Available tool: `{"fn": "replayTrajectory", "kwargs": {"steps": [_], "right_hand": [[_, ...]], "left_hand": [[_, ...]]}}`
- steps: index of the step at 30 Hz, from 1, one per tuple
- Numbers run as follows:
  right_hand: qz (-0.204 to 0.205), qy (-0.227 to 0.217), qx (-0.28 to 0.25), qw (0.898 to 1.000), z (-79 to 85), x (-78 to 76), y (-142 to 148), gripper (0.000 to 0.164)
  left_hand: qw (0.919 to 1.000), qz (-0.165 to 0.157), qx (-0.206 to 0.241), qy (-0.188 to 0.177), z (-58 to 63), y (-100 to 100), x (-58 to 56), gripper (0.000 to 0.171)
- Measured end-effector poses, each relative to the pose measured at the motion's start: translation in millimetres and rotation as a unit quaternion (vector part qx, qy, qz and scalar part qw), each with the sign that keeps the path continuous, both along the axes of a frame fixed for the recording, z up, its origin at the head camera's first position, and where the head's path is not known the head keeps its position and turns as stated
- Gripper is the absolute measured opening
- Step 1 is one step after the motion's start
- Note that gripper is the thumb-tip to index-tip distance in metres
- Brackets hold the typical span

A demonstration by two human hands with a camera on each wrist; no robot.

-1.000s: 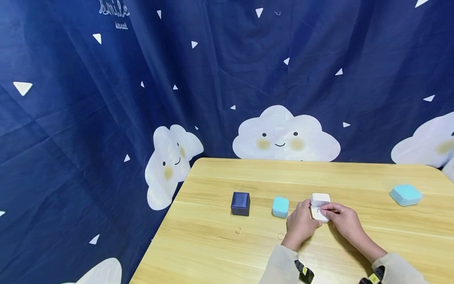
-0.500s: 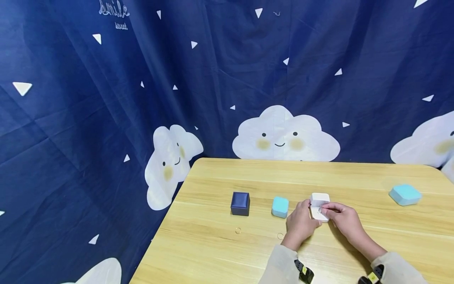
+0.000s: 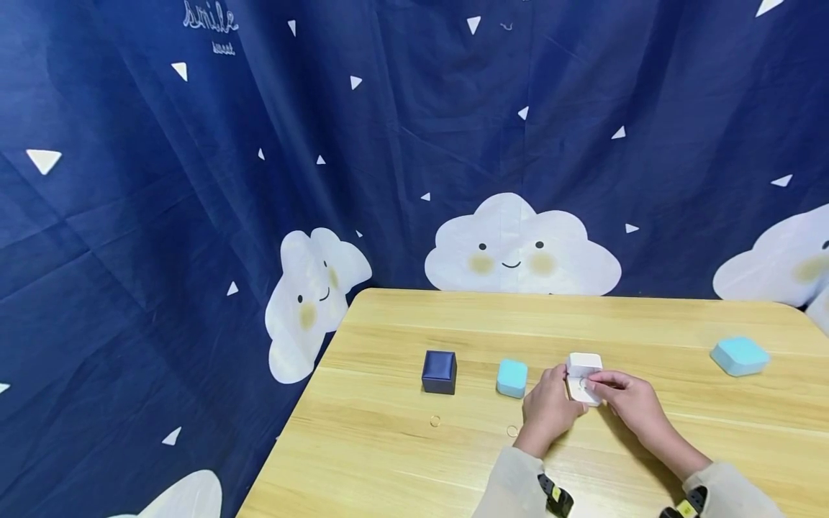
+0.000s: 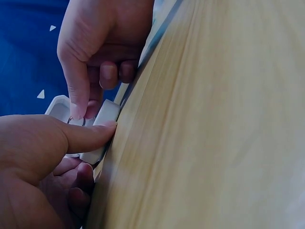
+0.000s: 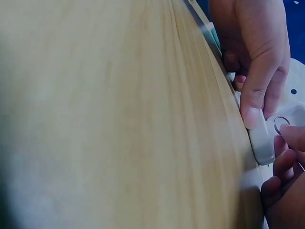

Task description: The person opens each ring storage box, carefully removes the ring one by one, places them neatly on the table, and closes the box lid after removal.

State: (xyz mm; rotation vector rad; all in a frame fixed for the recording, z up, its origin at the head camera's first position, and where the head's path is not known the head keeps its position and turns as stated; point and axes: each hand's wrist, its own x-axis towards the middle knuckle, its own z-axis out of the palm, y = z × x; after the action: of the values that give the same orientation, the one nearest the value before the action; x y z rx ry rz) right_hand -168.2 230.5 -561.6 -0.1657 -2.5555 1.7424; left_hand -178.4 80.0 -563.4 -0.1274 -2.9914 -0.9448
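A small white ring box (image 3: 585, 363) stands on the table in the head view, its lid raised. My left hand (image 3: 549, 411) grips the box from its left side, with the thumb (image 4: 93, 137) along the near edge. From the right, my right hand (image 3: 636, 409) reaches over the base and pinches a thin silvery ring (image 5: 275, 127) between thumb and fingertips. The ring is upright at the box's white insert. Fingers partly cover its lower part, so how deep it sits in the insert cannot be told.
On the wooden table (image 3: 363, 453), left of my hands, are a dark blue box (image 3: 440, 373) and a turquoise box (image 3: 512, 378). Two thin gold-coloured rings lie nearer me. A larger turquoise box (image 3: 741, 356) stands far right. A blue cloud-print curtain (image 3: 401, 129) hangs behind.
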Motion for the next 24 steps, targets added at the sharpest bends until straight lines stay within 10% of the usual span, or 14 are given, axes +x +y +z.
{"fn": "replayTrajectory", "kwargs": {"steps": [24], "right_hand": [[0.035,-0.037,0.010,0.999,3.2,23.2,11.7,0.040]], "left_hand": [[1.0000,-0.001,0.008,-0.006,-0.6,1.2,0.3,0.070]]}}
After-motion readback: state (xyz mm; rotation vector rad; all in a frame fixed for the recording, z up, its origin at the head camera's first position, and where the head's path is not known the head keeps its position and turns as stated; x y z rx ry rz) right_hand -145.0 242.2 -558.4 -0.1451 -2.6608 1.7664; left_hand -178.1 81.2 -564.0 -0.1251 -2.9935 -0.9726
